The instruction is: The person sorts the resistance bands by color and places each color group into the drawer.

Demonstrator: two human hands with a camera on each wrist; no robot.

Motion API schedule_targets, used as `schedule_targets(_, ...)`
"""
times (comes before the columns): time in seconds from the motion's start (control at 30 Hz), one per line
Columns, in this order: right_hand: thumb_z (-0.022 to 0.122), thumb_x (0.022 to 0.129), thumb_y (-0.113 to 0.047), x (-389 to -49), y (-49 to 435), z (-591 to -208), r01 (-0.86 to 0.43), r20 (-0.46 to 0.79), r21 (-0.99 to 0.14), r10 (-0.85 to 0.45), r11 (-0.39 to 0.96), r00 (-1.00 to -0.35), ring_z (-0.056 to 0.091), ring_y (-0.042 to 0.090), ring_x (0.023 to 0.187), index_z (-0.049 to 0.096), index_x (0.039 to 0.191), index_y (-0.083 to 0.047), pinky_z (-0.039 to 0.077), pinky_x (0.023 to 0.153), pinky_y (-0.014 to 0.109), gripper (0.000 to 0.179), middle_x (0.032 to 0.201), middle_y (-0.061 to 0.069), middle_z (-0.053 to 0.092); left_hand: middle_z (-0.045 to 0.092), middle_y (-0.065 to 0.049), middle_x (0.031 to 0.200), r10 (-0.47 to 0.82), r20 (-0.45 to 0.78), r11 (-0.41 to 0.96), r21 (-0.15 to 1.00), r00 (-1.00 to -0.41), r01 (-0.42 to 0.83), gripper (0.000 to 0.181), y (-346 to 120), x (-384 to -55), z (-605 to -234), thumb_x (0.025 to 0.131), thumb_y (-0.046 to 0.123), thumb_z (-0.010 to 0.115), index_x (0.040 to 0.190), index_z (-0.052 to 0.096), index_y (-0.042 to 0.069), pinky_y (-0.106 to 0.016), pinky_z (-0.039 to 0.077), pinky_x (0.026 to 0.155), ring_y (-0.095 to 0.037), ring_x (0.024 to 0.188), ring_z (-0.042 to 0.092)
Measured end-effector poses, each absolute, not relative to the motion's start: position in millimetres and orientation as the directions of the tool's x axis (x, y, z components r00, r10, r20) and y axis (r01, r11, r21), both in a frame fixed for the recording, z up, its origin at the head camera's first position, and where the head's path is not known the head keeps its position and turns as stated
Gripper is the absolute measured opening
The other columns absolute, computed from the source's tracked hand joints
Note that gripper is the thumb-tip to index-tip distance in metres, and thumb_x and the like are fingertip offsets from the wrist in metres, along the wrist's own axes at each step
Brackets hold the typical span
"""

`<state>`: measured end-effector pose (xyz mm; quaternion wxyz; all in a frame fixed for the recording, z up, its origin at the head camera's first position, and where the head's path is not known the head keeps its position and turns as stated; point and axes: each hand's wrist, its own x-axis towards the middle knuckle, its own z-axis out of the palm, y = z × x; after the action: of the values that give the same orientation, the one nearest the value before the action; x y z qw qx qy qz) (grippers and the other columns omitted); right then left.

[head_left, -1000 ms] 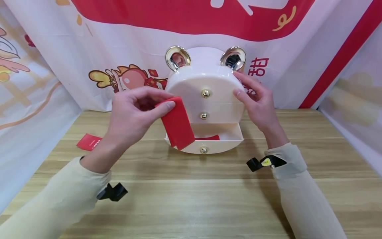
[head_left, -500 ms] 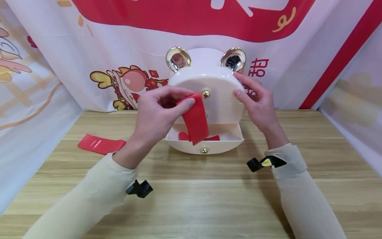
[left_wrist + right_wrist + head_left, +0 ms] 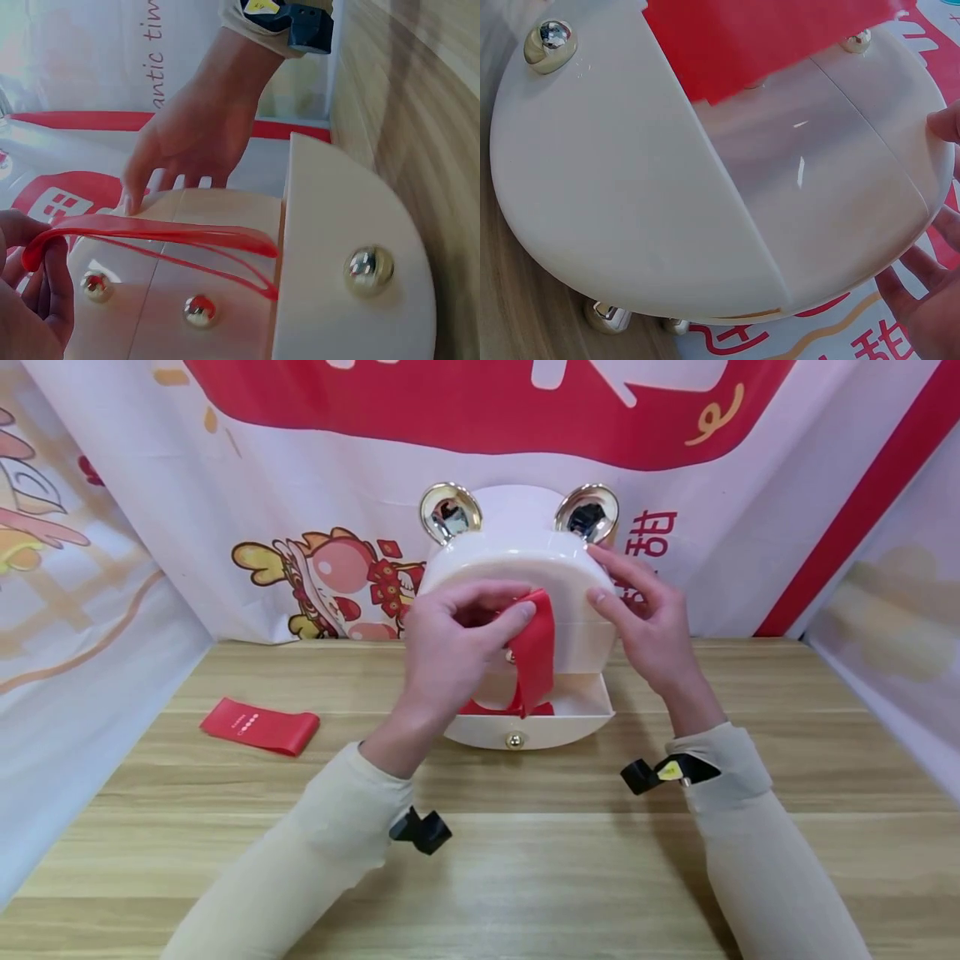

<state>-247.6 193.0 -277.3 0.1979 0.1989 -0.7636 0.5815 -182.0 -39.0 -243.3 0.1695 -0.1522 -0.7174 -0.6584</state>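
Observation:
My left hand (image 3: 450, 639) pinches the top end of a red resistance band (image 3: 538, 647) between thumb and fingers. In the left wrist view the red loops (image 3: 165, 229) hang down to the open bottom drawer (image 3: 352, 202). A white drawer box (image 3: 517, 552) with gold knobs and two gold-rimmed ears stands behind. More red band (image 3: 543, 708) lies inside that drawer, partly hidden. My right hand (image 3: 648, 622) rests its thumb and fingers against the right side of the box; the right wrist view shows these fingers (image 3: 922, 270) at the box's edge.
Another red resistance band (image 3: 258, 727) with white print lies flat on the wooden table (image 3: 525, 877), left of the box. A printed white and red cloth (image 3: 337, 468) hangs close behind the box, and cloth walls flank both sides.
My left hand has moved right with the red resistance band, from left of the box to over the open drawer. The right hand has stayed on the box.

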Motion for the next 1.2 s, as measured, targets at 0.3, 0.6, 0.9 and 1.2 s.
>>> schedule_targets(0.3,0.064,0.106,-0.023,-249.3,191.6,-277.2,-0.554,0.551,-0.793,-0.091,0.252,-0.83,0.054,0.019,0.143,0.063,0.149,-0.029,0.058,0.096,0.017,0.043,0.159,-0.004,0.055,0.081,-0.004,0.101,-0.135,0.45,0.097,0.892,-0.883,0.44,0.019,-5.8,-181.5,-257.0,0.096,0.022,0.08,0.112,0.083,0.012,-0.026,0.061,0.077,-0.015,0.088,0.072)
schedule_targets(0.6,0.06,0.108,-0.024,-249.7,190.5,-277.0,-0.552,0.546,-0.799,-0.095,0.238,-0.832,0.049,0.018,0.149,0.063,0.148,-0.031,0.058,0.1,0.023,0.041,0.161,-0.005,0.054,0.081,-0.003,0.105,-0.134,0.41,0.034,0.912,-0.902,0.409,0.02,11.4,-180.6,-260.9,0.097,0.023,0.079,0.114,0.082,0.014,-0.026,0.064,0.081,-0.014,0.091,0.074)
schedule_targets(0.9,0.058,0.108,-0.025,-248.3,192.9,-276.8,-0.537,0.532,-0.811,-0.086,0.232,-0.842,0.05,0.018,0.147,0.063,0.148,-0.032,0.059,0.095,0.019,0.041,0.161,-0.006,0.053,0.081,0.0,0.104,-0.151,0.357,0.077,0.934,-0.922,0.349,0.017,19.1,-180.3,-274.1,0.097,0.021,0.079,0.113,0.082,0.015,-0.027,0.064,0.081,-0.011,0.087,0.073)
schedule_targets(1.2,0.059,0.108,-0.023,-246.8,194.4,-278.0,-0.545,0.542,-0.809,-0.078,0.22,-0.837,0.054,0.022,0.144,0.064,0.148,-0.029,0.06,0.091,0.019,0.041,0.16,-0.004,0.055,0.081,0.0,0.102,-0.077,0.353,0.224,0.917,-0.932,0.329,0.016,5.7,-181.7,-294.1,0.096,0.02,0.08,0.111,0.081,0.014,-0.024,0.063,0.078,-0.012,0.086,0.072)
